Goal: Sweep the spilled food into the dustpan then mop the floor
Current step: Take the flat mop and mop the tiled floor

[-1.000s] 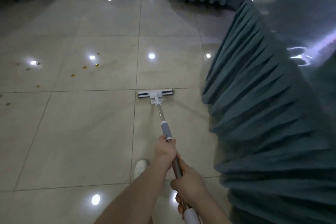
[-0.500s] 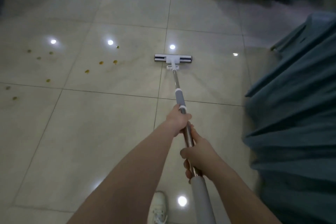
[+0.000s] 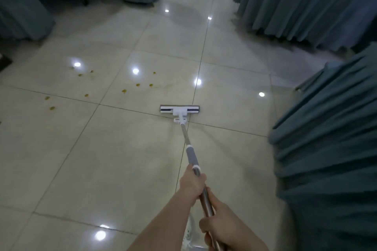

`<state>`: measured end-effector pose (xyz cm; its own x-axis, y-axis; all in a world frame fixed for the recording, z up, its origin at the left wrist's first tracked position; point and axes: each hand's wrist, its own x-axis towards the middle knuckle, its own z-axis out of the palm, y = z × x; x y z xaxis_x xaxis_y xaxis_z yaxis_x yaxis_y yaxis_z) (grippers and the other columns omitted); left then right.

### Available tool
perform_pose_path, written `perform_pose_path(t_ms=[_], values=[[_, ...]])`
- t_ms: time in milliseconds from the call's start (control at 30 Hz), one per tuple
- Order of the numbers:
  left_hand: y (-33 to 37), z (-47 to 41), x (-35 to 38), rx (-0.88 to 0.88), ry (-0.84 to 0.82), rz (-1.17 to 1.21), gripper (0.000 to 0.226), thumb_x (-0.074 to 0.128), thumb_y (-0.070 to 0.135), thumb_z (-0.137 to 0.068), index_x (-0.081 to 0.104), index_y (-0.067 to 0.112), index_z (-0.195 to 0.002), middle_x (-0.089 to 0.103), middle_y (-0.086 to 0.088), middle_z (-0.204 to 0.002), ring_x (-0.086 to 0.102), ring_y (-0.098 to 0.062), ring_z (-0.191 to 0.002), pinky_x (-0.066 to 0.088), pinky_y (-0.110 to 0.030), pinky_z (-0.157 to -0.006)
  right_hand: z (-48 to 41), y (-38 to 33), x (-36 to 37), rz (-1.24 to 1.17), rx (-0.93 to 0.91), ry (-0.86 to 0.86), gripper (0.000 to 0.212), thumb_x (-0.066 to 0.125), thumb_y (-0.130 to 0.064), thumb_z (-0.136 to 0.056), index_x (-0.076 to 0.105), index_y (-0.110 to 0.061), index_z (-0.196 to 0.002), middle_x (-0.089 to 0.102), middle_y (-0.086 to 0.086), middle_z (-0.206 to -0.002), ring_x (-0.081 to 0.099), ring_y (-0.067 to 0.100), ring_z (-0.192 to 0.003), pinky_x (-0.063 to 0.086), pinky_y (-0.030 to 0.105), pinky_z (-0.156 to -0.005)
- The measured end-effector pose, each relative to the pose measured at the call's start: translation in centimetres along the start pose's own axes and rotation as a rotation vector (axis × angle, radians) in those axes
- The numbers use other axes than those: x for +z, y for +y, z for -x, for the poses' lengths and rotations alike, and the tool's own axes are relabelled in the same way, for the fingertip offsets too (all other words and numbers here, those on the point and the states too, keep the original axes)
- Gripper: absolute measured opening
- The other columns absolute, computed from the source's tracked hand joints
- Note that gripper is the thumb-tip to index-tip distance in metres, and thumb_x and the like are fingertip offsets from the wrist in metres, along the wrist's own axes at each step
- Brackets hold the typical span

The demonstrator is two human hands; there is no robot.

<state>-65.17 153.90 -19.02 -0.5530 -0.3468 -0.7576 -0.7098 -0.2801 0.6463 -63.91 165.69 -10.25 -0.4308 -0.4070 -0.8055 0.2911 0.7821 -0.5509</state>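
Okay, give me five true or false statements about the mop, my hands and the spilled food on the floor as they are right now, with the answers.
1. Both the left hand and the right hand grip the mop handle. True.
2. The mop head sits on top of the yellow food bits. False: the bits lie apart from it, to its left.
3. The right hand is the one nearer the mop head. False: the left hand is farther forward on the handle.
4. A teal skirted table stands to the right of the mop. True.
5. The mop head is lifted clear of the tiled floor. False: it lies flat on the tiles.
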Motion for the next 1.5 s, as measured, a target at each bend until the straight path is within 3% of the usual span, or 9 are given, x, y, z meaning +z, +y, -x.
perform_pose_path(t_ms=[167, 333, 433, 500, 633, 767, 1000, 1167, 1500], values=[[-15.0, 11.2, -5.2, -0.057, 0.049, -0.01, 0.043, 0.057, 0.025, -0.073, 0.045, 0.034, -0.113, 0.065, -0.015, -0.092, 0.068, -0.039, -0.08, 0.059, -0.052, -0.072, 10.8, 6.8, 13.3, 0.099, -0.031, -0.047, 0.1, 0.058, -0.01, -0.07, 0.011, -0.045, -0.151, 0.061, -0.003, -0.124, 0.065, 0.009, -0.089, 0.05, 0.016, -0.073], [-23.6, 21.0, -10.8, -0.089, 0.09, -0.019, 0.044, 0.06, 0.019, -0.084, 0.038, 0.045, -0.112, 0.066, -0.014, -0.097, 0.068, -0.037, -0.086, 0.06, -0.046, -0.074, 18.4, 10.1, 24.8, 0.07, 0.001, -0.047, 0.084, 0.058, -0.013, -0.079, 0.02, -0.05, -0.145, 0.05, -0.012, -0.111, 0.053, 0.004, -0.093, 0.046, 0.008, -0.073], [-23.6, 22.3, -13.6, -0.059, 0.131, -0.043, 0.028, 0.057, 0.024, -0.087, 0.049, 0.028, -0.114, 0.066, -0.013, -0.094, 0.067, -0.036, -0.084, 0.059, -0.045, -0.075, 18.8, 8.3, 27.9, 0.041, -0.016, -0.043, 0.076, 0.055, -0.009, -0.088, 0.022, -0.038, -0.15, 0.053, -0.004, -0.123, 0.055, 0.01, -0.107, 0.044, 0.013, -0.08], [-21.9, 22.0, -15.2, -0.004, 0.171, -0.1, 0.025, 0.054, 0.029, -0.091, 0.055, 0.02, -0.114, 0.066, -0.013, -0.091, 0.065, -0.031, -0.078, 0.057, -0.038, -0.069, 17.9, 6.4, 28.5, 0.031, 0.0, -0.016, 0.082, 0.053, -0.007, -0.086, 0.017, -0.036, -0.153, 0.053, -0.002, -0.135, 0.057, 0.013, -0.117, 0.04, 0.011, -0.079], [-17.2, 19.4, -17.0, 0.069, 0.226, -0.189, 0.022, 0.049, 0.027, -0.094, 0.058, 0.012, -0.106, 0.064, -0.01, -0.09, 0.06, -0.028, -0.079, 0.048, -0.032, -0.063, 15.3, 2.5, 27.6, 0.002, -0.004, 0.048, 0.088, 0.053, -0.007, -0.078, 0.02, -0.043, -0.151, 0.059, -0.01, -0.089, 0.059, 0.005, -0.064, 0.043, 0.011, -0.054], [-12.3, 13.9, -19.2, 0.054, 0.231, -0.203, 0.025, 0.052, 0.025, -0.094, 0.058, 0.013, -0.114, 0.065, -0.012, -0.099, 0.06, -0.029, -0.084, 0.048, -0.033, -0.069, 11.1, -3.2, 26.0, -0.123, 0.026, 0.065, 0.086, 0.045, 0.002, -0.08, 0.028, -0.046, -0.148, 0.062, 0.005, -0.088, 0.057, 0.015, -0.041, 0.048, 0.024, -0.04], [-0.3, 1.3, -26.3, 0.056, 0.236, -0.243, 0.034, 0.057, 0.025, -0.091, 0.055, 0.016, -0.123, 0.065, -0.013, -0.111, 0.062, -0.032, -0.096, 0.053, -0.037, -0.083, -0.9, -16.8, 23.0, -0.152, 0.063, 0.057, 0.089, 0.045, 0.001, -0.079, 0.02, -0.048, -0.149, 0.059, 0.009, -0.087, 0.06, 0.024, -0.056, 0.059, 0.043, -0.058], [9.7, -6.0, -31.1, 0.057, 0.198, -0.273, 0.041, 0.057, 0.024, -0.09, 0.053, 0.015, -0.13, 0.063, -0.014, -0.118, 0.061, -0.033, -0.103, 0.052, -0.037, -0.089, -7.1, -28.0, 19.3, -0.305, 0.128, 0.023, 0.083, 0.042, 0.007, -0.082, 0.03, -0.045, -0.145, 0.058, 0.018, -0.094, 0.055, 0.023, -0.049, 0.05, 0.027, -0.042], [23.8, -18.4, -34.1, 0.053, 0.182, -0.257, 0.038, 0.058, 0.021, -0.089, 0.052, 0.014, -0.125, 0.057, -0.007, -0.102, 0.058, -0.029, -0.091, 0.051, -0.034, -0.08, -19.1, -40.8, 11.5, -0.3, 0.164, 0.053, 0.074, 0.039, 0.008, -0.082, 0.041, -0.041, -0.138, 0.057, 0.018, -0.096, 0.054, 0.025, -0.051, 0.05, 0.028, -0.042]])
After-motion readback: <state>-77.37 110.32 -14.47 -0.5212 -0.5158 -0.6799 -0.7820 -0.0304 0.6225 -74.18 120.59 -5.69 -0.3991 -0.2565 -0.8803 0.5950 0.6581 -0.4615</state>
